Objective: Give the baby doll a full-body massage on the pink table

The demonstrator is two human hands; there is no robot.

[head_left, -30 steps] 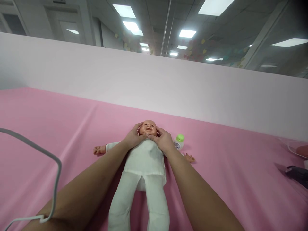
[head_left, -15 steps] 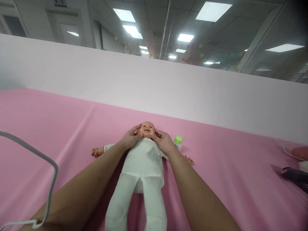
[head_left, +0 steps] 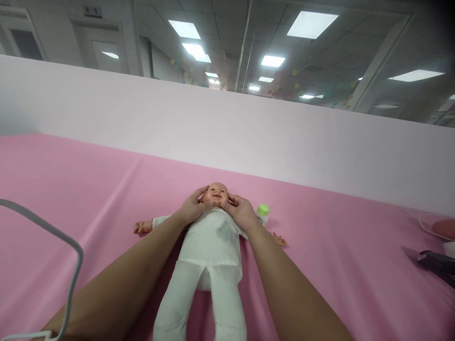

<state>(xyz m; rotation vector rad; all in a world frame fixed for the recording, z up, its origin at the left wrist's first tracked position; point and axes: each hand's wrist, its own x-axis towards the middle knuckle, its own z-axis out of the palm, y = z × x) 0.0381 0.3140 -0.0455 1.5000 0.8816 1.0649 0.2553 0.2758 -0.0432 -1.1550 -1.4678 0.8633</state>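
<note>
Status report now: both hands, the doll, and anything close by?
Left hand and right hand cup the doll's head, one each side. Doll lies face up on pink sheet. Green-capped bottle stands beside right hand.

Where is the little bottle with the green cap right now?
In the head view, the bottle stands on the pink cloth right of centre, just beyond the right hand and beside the doll.

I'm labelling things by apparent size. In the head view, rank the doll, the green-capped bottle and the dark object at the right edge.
1. doll
2. dark object, cut off by the frame
3. green-capped bottle
</note>
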